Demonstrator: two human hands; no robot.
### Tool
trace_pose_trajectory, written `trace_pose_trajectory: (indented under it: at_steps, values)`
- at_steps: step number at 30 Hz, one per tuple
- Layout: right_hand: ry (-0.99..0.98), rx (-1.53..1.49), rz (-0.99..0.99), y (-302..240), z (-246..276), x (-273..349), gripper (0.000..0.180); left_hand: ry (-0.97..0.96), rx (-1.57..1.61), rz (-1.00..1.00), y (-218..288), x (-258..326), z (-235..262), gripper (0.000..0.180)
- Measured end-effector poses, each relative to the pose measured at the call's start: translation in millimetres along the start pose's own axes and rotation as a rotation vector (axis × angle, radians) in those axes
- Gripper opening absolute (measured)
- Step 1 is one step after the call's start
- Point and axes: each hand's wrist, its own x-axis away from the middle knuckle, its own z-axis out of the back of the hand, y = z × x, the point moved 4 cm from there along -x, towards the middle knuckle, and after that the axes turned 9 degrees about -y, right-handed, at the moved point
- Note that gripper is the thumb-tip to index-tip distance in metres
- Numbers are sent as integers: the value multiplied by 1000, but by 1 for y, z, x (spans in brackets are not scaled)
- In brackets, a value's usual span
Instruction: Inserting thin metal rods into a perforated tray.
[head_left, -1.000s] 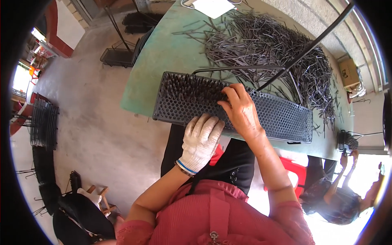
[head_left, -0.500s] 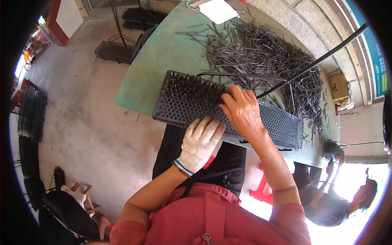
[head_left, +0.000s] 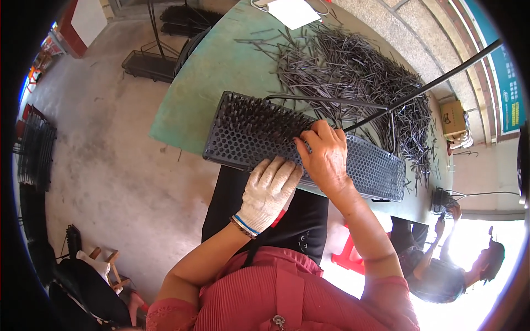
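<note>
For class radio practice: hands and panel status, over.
Gloved left hand at panel. Bare right hand beside upright strips. Panel's right end unfilled. Black frame beyond.

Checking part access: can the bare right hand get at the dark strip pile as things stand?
Probably yes: the right hand is at the perforated black tray, and the dark strip pile lies just past the tray's far edge. The black rod handle crosses between, but seems to leave room.

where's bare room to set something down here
Green table: bare on its left, between the left edge, the perforated black tray and the loose dark strips. Floor: bare between the table and the stacked black racks at far left. Crowded: the table's middle, under strips, and the tray around the gloved left hand and bare right hand.
</note>
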Motion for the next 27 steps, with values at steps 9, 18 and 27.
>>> trace_pose_trajectory:
  at_steps: [9,18,27]
  values:
    - [54,-73,-166,0,-8,6,12,13,5,2,0,2,1,38]
    - [261,-436,-372,13,8,14,13,6,8,-2,0,2,3,38]
    - [216,-294,-252,6,-9,29,16,-78,21,14,2,-1,8,42]
